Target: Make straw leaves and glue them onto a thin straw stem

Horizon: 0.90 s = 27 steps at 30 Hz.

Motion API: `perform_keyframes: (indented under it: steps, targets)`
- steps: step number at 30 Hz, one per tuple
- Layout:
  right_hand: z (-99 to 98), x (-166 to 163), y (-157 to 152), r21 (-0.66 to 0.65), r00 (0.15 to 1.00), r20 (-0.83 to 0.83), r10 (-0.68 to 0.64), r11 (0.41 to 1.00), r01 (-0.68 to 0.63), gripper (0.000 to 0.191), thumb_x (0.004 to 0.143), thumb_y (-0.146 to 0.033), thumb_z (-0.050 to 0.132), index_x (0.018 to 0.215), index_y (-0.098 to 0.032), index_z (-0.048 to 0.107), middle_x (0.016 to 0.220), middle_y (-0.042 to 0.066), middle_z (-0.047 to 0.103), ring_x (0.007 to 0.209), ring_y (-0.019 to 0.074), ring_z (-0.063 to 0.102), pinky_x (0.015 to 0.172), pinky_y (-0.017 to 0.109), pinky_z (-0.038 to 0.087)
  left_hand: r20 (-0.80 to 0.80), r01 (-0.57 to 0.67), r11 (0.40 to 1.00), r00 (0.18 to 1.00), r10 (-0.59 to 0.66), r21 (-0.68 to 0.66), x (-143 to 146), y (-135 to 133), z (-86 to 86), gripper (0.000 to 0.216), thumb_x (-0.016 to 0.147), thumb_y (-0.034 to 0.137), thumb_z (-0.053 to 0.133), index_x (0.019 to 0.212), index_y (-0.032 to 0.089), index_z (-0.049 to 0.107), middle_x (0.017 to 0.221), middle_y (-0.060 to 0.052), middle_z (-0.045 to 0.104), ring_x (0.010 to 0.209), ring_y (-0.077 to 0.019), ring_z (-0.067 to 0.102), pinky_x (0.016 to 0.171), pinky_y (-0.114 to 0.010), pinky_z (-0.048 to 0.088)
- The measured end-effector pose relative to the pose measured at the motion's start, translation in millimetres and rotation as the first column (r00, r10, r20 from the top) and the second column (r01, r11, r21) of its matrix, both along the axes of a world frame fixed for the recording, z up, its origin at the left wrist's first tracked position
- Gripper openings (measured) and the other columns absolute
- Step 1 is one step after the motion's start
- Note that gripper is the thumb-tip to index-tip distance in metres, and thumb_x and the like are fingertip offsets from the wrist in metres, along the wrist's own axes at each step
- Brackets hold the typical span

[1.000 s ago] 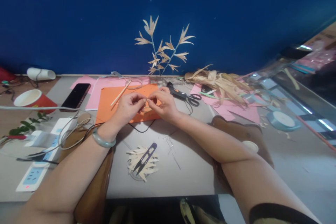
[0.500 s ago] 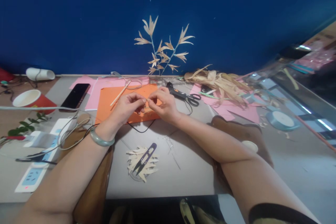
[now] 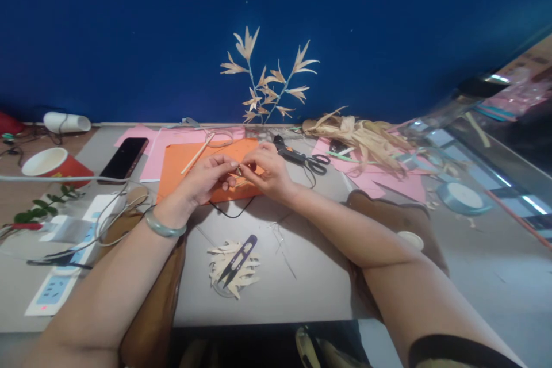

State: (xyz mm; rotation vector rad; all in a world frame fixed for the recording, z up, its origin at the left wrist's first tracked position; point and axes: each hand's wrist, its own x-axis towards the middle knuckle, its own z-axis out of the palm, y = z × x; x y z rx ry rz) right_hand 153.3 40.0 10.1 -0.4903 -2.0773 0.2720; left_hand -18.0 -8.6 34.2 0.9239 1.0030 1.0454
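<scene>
Over the orange sheet [image 3: 176, 167], my left hand [image 3: 213, 176] and my right hand [image 3: 267, 169] meet at the fingertips. Both are closed in a pinch on something tiny, too small and too covered by fingers to name. A light stick [image 3: 198, 153] lies on the sheet beside my left hand. Black scissors [image 3: 317, 165] and a black glue gun [image 3: 290, 152] rest just right of my right hand. Nearer to me, dark thread snips [image 3: 238, 261] lie on a pile of pale cut husk pieces [image 3: 248, 277].
Behind my hands stands a branch [image 3: 280, 92] with pale husk leaves. Dried corn husks [image 3: 362, 141] lie on pink paper at the right, near a ribbon spool [image 3: 461, 198]. At the left are a phone [image 3: 125, 159], a red cup [image 3: 64, 169] and a power strip [image 3: 56, 290] with cables.
My left hand and wrist have shifted slightly left and down, with the fingertips rolled a little. My right hand has barely moved, and the things on the table stay put.
</scene>
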Motion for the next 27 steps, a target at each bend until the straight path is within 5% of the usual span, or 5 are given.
perform_keyframes:
  steps: [27]
  targets:
    - [1.5,-0.5,-3.9,-0.034,0.998,-0.056,0.001,0.999,-0.003,0.019,0.091,-0.027,0.054,0.074,-0.020,0.055,0.064,-0.002,0.060,0.060,0.0123,0.053,0.083,0.036,0.039,-0.046,0.094,0.994,0.995,-0.091,0.051,-2.1,0.9,1.1,0.013,0.073,0.026,0.065,0.066,0.015,0.063,0.056,0.001,0.055,0.052,-0.0085,0.049,0.053,-0.022,0.039]
